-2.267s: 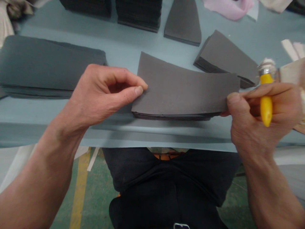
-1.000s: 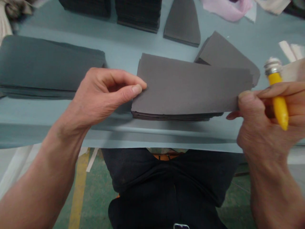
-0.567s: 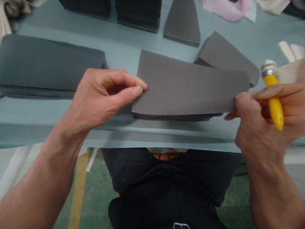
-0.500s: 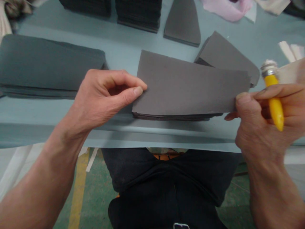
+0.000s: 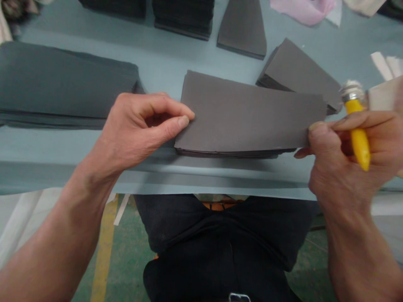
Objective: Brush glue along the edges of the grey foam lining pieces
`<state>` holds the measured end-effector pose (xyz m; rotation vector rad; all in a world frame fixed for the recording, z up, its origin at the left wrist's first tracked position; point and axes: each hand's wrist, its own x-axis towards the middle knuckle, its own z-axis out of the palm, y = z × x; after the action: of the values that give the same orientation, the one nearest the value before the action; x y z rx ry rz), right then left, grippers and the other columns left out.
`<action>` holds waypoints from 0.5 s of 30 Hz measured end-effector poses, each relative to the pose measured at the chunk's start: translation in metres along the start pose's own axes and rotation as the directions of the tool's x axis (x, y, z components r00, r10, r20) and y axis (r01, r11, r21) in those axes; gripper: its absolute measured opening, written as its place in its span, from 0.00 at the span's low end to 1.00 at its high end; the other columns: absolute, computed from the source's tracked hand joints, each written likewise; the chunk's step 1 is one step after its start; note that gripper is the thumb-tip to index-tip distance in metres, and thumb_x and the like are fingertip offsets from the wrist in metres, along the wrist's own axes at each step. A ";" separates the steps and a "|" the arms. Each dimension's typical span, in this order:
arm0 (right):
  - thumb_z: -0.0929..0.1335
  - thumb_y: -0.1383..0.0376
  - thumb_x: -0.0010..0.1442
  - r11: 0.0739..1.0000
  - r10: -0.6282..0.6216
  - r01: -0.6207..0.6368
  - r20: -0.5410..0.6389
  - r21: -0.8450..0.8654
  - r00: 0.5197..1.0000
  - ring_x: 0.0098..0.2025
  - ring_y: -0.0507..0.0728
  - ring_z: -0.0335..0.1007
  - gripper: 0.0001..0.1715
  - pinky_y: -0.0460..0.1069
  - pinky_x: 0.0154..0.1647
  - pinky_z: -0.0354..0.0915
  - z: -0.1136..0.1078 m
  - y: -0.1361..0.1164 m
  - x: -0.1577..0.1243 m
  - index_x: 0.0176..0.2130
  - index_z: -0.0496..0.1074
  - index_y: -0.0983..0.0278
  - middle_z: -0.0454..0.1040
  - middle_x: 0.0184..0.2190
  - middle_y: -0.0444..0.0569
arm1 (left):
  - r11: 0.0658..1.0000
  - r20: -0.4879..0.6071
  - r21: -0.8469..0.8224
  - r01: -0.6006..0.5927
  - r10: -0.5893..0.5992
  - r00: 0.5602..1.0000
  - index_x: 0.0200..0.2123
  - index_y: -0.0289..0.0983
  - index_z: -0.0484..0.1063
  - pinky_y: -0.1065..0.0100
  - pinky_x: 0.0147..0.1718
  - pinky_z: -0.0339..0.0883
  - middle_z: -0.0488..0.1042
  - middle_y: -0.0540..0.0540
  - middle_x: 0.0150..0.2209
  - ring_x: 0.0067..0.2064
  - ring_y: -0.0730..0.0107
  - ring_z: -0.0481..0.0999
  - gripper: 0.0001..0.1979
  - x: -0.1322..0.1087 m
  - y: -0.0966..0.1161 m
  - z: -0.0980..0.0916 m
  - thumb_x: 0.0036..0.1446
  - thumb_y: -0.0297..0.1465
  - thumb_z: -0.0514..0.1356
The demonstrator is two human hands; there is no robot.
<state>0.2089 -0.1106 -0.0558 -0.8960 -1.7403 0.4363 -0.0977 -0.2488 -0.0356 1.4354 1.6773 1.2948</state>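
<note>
A flat grey cut panel [image 5: 252, 113], of fabric or thin sheet, lies on top of a stack of similar pieces [image 5: 226, 154]. At the panel's left edge, the thumb and forefinger of my left hand [image 5: 141, 130] are pinched together. My right hand [image 5: 343, 151] grips its right end between thumb and fingers, where the panel reaches out past the stack. Tucked between the fingers of that same hand is a yellow pen-like tool [image 5: 359, 134] with a metal collar and a whitish top, its pointed end facing down.
A dark green stack of cut pieces [image 5: 66, 84] lies at left. Behind are black stacks [image 5: 182, 19], a tapered grey stack [image 5: 242, 29] and another grey stack [image 5: 302, 67]. Pink cloth [image 5: 304, 10] and pale strips [image 5: 381, 66] lie to the right. The blue-grey table's [image 5: 220, 180] front edge is near my lap.
My right hand has shifted slightly left with the yellow tool, and the panel's right end has moved a little left with it. My left hand has hardly moved.
</note>
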 end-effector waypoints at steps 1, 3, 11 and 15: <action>0.78 0.62 0.51 1.000 0.003 -0.003 0.001 -0.003 1.000 0.15 0.48 0.61 0.15 0.44 0.10 0.62 0.000 0.000 0.000 0.34 0.70 0.59 0.69 0.23 0.38 | 1.000 0.000 0.014 -0.005 0.005 1.000 0.39 0.45 0.87 0.68 0.34 0.68 0.86 0.51 0.37 0.36 0.70 0.79 0.05 0.000 -0.001 0.000 0.61 0.37 0.72; 0.78 0.62 0.51 1.000 0.004 -0.004 -0.006 -0.004 1.000 0.15 0.47 0.61 0.16 0.44 0.10 0.62 0.000 0.000 -0.001 0.35 0.70 0.59 0.70 0.24 0.38 | 0.999 0.003 0.048 -0.019 0.019 1.000 0.39 0.44 0.87 0.68 0.32 0.66 0.85 0.50 0.37 0.35 0.71 0.78 0.06 -0.001 -0.001 0.001 0.62 0.38 0.71; 0.77 0.62 0.54 0.991 0.126 -0.125 0.033 -0.043 0.991 0.17 0.47 0.64 0.13 0.44 0.14 0.64 -0.003 -0.008 -0.005 0.35 0.71 0.60 0.68 0.23 0.35 | 0.964 0.025 0.238 -0.120 0.118 0.993 0.40 0.43 0.85 0.66 0.34 0.66 0.83 0.53 0.36 0.34 0.74 0.76 0.05 -0.004 0.001 0.000 0.65 0.37 0.69; 0.76 0.60 0.56 0.989 0.133 -0.129 0.045 -0.077 0.990 0.19 0.49 0.65 0.13 0.47 0.17 0.63 -0.003 -0.011 -0.006 0.36 0.71 0.60 0.70 0.24 0.37 | 0.950 0.028 0.280 -0.140 0.138 0.990 0.40 0.42 0.84 0.66 0.33 0.64 0.80 0.54 0.35 0.33 0.76 0.73 0.04 -0.004 0.004 0.002 0.65 0.35 0.69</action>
<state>0.2085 -0.1229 -0.0510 -1.0650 -1.7592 0.4866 -0.0930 -0.2525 -0.0337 1.7488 1.8412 1.1535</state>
